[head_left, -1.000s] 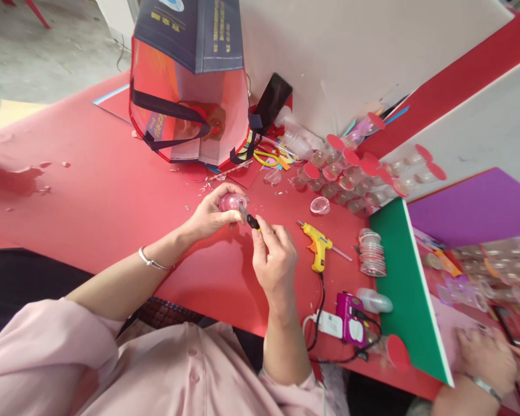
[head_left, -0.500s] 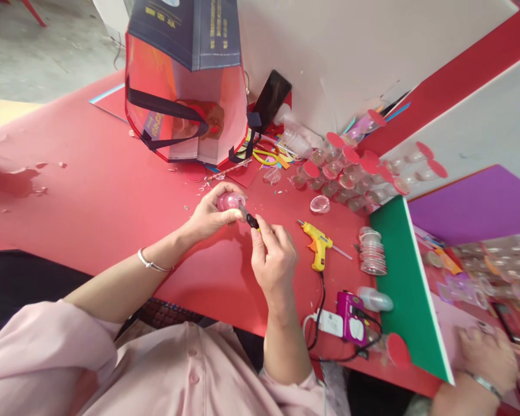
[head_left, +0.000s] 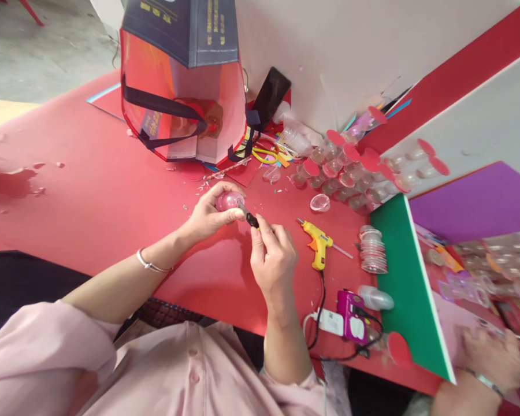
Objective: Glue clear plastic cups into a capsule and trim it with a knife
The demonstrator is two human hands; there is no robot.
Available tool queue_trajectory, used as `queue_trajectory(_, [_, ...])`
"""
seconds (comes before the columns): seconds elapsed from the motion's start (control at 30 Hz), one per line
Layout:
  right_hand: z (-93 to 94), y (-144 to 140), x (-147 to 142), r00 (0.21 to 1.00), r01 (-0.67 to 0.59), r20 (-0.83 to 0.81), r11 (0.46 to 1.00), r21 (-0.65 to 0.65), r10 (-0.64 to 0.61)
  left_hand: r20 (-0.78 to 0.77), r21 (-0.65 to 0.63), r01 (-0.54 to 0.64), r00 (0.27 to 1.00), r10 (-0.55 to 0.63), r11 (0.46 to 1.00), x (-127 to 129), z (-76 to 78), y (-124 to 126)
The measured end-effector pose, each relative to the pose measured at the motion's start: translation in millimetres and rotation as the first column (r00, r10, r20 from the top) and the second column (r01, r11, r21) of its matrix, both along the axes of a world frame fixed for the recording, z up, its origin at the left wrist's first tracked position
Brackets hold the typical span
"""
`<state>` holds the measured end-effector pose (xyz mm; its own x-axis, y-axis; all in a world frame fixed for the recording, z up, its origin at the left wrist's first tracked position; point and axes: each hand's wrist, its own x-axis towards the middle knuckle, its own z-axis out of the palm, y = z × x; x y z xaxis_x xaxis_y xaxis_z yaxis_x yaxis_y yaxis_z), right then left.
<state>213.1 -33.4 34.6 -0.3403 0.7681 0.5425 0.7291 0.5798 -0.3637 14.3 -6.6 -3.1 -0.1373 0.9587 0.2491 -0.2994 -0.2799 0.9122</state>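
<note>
My left hand [head_left: 213, 215] is closed around a small clear plastic cup [head_left: 228, 201] that looks pink against the table. The cup lies on its side in the fingers, held above the red table. In my right hand [head_left: 274, 251] is a utility knife [head_left: 252, 219] with a black front end, gripped between thumb and fingers. Its blade touches the end of the cup near my left thumb. Nearest on the right, a yellow glue gun [head_left: 319, 243] rests on the table.
A red-lined bag [head_left: 179, 110] stands at the back beside a phone [head_left: 272, 95] and scissors [head_left: 264, 156]. Stacked clear cups with red discs [head_left: 351, 153] fill the back right. A green board [head_left: 405, 289] divides the table; beyond it is a co-worker's hand [head_left: 489, 355].
My hands, the cup and the knife stay almost in place, with only a very slight shift of the blade. The co-worker's hand has moved a little to the right.
</note>
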Motion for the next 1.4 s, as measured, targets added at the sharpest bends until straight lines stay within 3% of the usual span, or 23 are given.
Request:
queue_trajectory(0.33, [0.4,0.7,0.5,0.999,-0.035,-0.027,0.999,0.007,0.036,0.046,-0.02,0.013,0.999,-0.012,1.0,1.3,-0.4,-0.6])
queue_trajectory(0.77, [0.1,-0.9,-1.4,0.999,0.032,0.028,0.999,0.04,-0.033,-0.057,-0.016,-0.04,0.998,0.039,0.999,0.9,-0.1,-1.4])
queue_trajectory(0.97, [-5.3,4.7,2.6,0.989,0.142,0.034,0.987,0.069,-0.145,-0.122,-0.006,-0.131,0.984,0.13,0.991,0.9,-0.2,-1.2])
queue_trajectory(1.2, [-1.9,2.6,0.5,0.992,0.076,-0.085,0.985,-0.152,-0.09,-0.049,-0.059,-0.102,0.994,0.099,0.993,-2.3,0.9,0.6])
queue_trajectory(1.4, [2.5,0.6,2.6,0.972,-0.049,-0.229,0.893,-0.446,-0.061,0.058,0.001,-0.008,0.998,0.008,1.0,-6.4,-0.4,3.2])
